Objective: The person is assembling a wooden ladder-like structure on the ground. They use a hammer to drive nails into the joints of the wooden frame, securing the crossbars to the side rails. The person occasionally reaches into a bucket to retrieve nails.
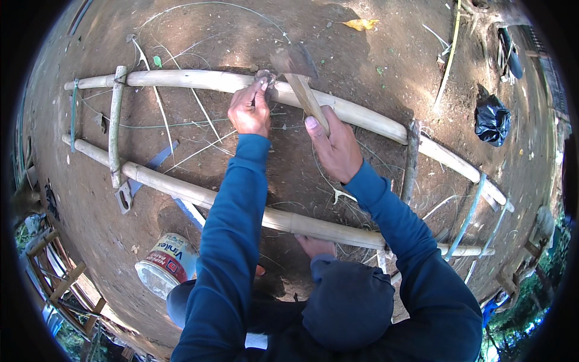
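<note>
My left hand is closed with its fingertips round a short brown piece, perhaps wood, standing at the far bamboo pole. Most of that piece is hidden by the fingers. In my right hand is the wooden handle of a hatchet. Its broad metal head, smeared by motion, is over the far pole, just right of the left hand. The near bamboo pole runs below my forearms. A crosspiece on the left and a darker one on the right join both poles.
Blue-green ties loop round the pole ends. A handsaw lies under the near pole at left, near a paint bucket. A black plastic bag lies at right. Thin strips litter the dirt. My bent knee is close by.
</note>
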Available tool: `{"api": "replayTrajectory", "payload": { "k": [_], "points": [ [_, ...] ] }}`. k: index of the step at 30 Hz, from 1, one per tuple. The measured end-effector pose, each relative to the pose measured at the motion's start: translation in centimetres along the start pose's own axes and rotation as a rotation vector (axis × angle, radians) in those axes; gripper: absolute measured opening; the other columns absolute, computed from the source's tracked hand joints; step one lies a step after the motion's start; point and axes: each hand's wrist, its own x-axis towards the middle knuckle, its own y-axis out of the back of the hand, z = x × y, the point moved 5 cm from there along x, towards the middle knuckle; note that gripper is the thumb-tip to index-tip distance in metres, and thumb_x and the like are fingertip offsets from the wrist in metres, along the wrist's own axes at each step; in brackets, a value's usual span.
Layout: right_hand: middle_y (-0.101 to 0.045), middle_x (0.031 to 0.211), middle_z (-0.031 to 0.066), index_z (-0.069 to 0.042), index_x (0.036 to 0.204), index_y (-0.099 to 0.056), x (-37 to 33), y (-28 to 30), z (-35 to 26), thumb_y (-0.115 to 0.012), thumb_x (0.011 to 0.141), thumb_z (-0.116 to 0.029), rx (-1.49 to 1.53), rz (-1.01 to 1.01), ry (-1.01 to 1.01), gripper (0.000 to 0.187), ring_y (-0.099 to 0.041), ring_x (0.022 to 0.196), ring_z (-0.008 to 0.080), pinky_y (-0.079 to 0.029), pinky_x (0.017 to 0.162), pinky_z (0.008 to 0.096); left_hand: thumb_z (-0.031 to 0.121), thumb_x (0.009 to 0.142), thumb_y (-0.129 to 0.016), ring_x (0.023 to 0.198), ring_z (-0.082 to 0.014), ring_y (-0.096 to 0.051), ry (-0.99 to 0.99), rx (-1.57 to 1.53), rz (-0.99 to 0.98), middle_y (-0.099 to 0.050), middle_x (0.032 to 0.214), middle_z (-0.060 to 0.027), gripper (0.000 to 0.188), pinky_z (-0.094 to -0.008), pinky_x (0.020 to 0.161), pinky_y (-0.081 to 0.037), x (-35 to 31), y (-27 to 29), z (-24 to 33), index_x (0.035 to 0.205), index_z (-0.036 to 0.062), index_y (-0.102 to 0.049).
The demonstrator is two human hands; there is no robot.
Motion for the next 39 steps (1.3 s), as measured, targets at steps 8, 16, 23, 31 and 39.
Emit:
{"api": "replayTrajectory", "payload": {
  "k": [8, 16, 23, 31, 39],
  "points": [
    [-0.06, 0.068, 0.0246, -0.001, 0.107, -0.049, 1.9, -2.0, 3.0, -0.045, 0.099, -0.04, -0.204, -0.137, -0.035, 0.04, -0.062, 0.069, 0.0459, -0.046, 0.061, 0.0506, 0.006, 0.081, -0.07, 0.085, -0.0273, -0.068, -0.006, 0.082, -0.055, -0.071, 0.088, -0.014, 0.013, -0.0362, 0.078, -0.052, -0.8, -0.8, -0.1, 0.093, 0.0025, -0.073],
    [-0.058, 0.065, 0.0246, 0.0, 0.105, -0.049, 0.7, -1.8, -0.4, -0.046, 0.099, -0.039, -0.151, -0.02, 0.088, 0.039, -0.061, 0.067, 0.0467, -0.047, 0.061, 0.0512, 0.006, 0.079, -0.071, 0.084, -0.0284, -0.067, -0.07, 0.104, -0.037, -0.071, 0.088, -0.0141, 0.013, -0.0367, 0.078, -0.053, -0.3, 0.4, 0.3, 0.091, 0.003, -0.073],
    [-0.054, 0.061, 0.0186, 0.0, 0.098, -0.05, 0.2, -0.8, 0.4, -0.045, 0.099, -0.044, 0.03, 0.048, -0.004, 0.045, -0.059, 0.058, 0.0365, -0.043, 0.056, 0.0443, 0.008, 0.08, -0.071, 0.085, -0.0254, -0.068, 0.132, -0.047, -0.086, -0.071, 0.089, -0.0148, 0.014, -0.0335, 0.08, -0.052, 0.4, 1.0, 0.2, 0.093, 0.0047, -0.075],
    [-0.052, 0.06, 0.0169, 0.0, 0.096, -0.05, -1.4, -0.7, 3.7, -0.042, 0.099, -0.048, 0.081, 0.035, -0.123, 0.049, -0.056, 0.055, 0.0325, -0.042, 0.057, 0.0428, 0.011, 0.083, -0.071, 0.082, -0.0173, -0.067, 0.293, -0.28, -0.018, -0.073, 0.09, -0.0117, 0.014, -0.0314, 0.078, -0.052, -0.4, 0.8, -1.2, 0.093, 0.0018, -0.074],
    [-0.053, 0.062, 0.0192, 0.0, 0.098, -0.051, -1.5, 0.2, 5.1, -0.041, 0.099, -0.05, 0.087, 0.059, -0.15, 0.051, -0.058, 0.057, 0.0359, -0.043, 0.057, 0.0447, 0.009, 0.087, -0.068, 0.074, -0.0115, -0.065, 0.328, -0.269, -0.018, -0.071, 0.082, -0.007, 0.015, -0.0268, 0.072, -0.053, -0.4, 0.0, 0.0, 0.097, -0.0004, -0.073]
  ]
}}
